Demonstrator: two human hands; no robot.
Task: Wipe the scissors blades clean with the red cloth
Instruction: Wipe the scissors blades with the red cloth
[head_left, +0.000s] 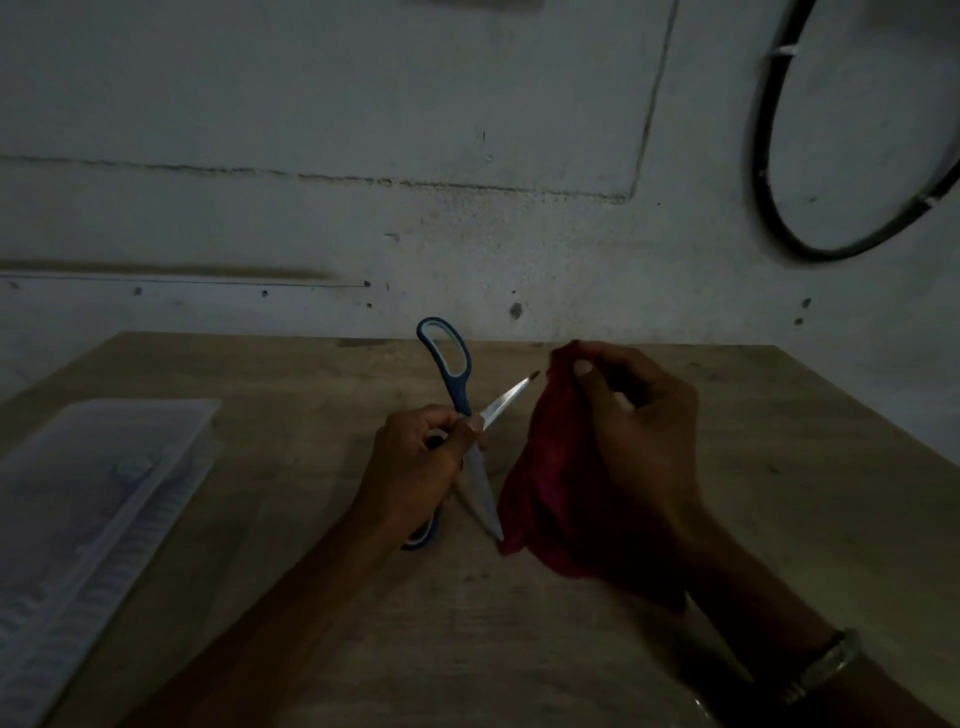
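Note:
Blue-handled scissors (451, 372) are spread wide open above the wooden table (779, 467). My left hand (415, 467) grips them at the pivot and lower handle. One blade points up and right, its tip just short of the red cloth (550, 467); the other blade points down and right, its tip touching the cloth's lower edge. My right hand (639, 441) holds the bunched cloth, thumb on top, right of both blades. The lower handle is mostly hidden by my left hand.
A clear plastic lidded box (88, 514) lies at the table's left. A grey wall rises just behind the table's far edge, with a black cable loop (769, 171) hanging at the upper right. A bracelet circles my right wrist.

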